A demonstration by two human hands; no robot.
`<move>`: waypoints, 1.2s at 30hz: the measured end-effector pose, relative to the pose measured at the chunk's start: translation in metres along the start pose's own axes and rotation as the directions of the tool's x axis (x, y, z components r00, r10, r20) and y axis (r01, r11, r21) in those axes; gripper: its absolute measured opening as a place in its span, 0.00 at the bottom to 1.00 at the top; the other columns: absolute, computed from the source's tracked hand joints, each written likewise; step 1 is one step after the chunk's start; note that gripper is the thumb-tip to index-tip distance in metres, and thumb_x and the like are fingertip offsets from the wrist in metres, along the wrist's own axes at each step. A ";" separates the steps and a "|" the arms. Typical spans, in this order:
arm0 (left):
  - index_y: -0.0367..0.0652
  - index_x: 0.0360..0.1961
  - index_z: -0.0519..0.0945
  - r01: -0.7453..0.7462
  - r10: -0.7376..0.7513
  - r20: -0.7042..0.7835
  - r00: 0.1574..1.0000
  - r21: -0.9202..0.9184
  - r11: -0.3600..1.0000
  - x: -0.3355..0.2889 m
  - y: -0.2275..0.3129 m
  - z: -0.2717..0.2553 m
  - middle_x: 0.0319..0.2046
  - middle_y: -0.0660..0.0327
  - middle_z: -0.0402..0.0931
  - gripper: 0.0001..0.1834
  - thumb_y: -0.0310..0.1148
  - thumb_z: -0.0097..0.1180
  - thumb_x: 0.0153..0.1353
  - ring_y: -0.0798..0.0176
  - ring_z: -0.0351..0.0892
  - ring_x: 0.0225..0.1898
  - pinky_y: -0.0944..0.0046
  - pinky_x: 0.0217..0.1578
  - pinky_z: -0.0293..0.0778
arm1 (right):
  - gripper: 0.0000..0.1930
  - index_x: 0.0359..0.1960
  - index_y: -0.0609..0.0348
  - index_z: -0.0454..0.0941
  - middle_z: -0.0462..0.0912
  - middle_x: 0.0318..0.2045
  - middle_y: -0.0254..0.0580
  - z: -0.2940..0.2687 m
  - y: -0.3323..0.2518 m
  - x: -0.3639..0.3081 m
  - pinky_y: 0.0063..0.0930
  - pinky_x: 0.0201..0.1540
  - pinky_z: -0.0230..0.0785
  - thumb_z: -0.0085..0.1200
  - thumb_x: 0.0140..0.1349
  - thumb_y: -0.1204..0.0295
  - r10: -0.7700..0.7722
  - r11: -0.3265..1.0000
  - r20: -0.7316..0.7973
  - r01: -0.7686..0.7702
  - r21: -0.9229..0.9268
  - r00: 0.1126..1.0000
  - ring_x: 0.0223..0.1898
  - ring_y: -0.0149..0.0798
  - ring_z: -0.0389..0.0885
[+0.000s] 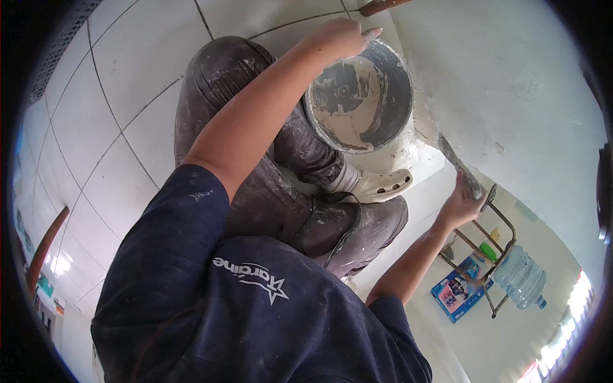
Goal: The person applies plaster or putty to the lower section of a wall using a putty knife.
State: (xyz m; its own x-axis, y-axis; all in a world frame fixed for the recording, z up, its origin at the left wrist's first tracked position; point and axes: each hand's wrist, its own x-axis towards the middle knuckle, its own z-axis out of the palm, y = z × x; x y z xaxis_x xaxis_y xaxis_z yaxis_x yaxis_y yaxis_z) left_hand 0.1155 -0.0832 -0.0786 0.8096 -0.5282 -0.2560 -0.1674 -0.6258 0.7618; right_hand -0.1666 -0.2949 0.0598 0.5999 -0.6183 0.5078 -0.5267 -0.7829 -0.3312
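A dark grey bucket (391, 70) stands between my legs and the wall, with cream-coloured wet plaster (348, 131) smeared over its bottom and sides. My left hand (345, 38) is closed on its far rim, a finger showing along the edge. Low on the white wall (491, 76), to the right of the bucket, my right hand (465, 203) grips a putty knife (469, 179) by its handle. The blade points toward the bucket and lies at the wall surface; its edge is hard to make out.
My bent legs in dusty dark trousers and a cream clog (383, 186) are beside the bucket. White floor tiles (96, 147) spread left. At the right are a metal-framed chair (504, 233), a clear water jug (520, 277) and a blue box (456, 290).
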 end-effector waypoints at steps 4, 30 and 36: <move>0.34 0.21 0.77 -0.009 0.009 -0.001 1.000 0.034 0.999 0.001 0.003 0.000 0.19 0.47 0.76 0.40 0.63 0.33 0.64 0.48 0.79 0.26 0.50 0.34 0.73 | 0.15 0.32 0.62 0.76 0.85 0.27 0.43 0.033 0.024 -0.007 0.25 0.32 0.74 0.69 0.48 0.70 0.060 0.998 0.127 -0.057 -0.031 0.990 0.30 0.30 0.84; 0.33 0.19 0.78 -0.053 0.054 -0.028 0.998 0.042 0.998 0.000 0.004 -0.002 0.18 0.46 0.76 0.40 0.61 0.32 0.65 0.45 0.78 0.26 0.49 0.34 0.73 | 0.13 0.31 0.64 0.75 0.84 0.26 0.42 -0.008 0.005 -0.014 0.22 0.31 0.75 0.68 0.50 0.71 0.015 0.980 -0.111 -0.036 -0.198 0.994 0.28 0.30 0.82; 0.35 0.16 0.75 -0.053 0.052 -0.079 0.996 -0.012 0.999 0.001 0.003 0.003 0.15 0.49 0.75 0.40 0.61 0.31 0.66 0.48 0.79 0.25 0.50 0.33 0.74 | 0.11 0.38 0.66 0.70 0.80 0.36 0.50 -0.004 -0.024 -0.033 0.30 0.39 0.81 0.59 0.56 0.79 0.403 0.541 0.167 -0.381 0.750 0.900 0.35 0.39 0.81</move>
State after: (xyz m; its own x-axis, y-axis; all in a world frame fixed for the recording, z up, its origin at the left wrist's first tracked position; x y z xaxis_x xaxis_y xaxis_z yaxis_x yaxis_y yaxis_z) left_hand 0.1141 -0.0874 -0.0785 0.8417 -0.5130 -0.1684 -0.2033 -0.5899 0.7815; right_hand -0.1762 -0.2553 0.0544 0.4280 -0.8834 0.1909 -0.0619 -0.2394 -0.9689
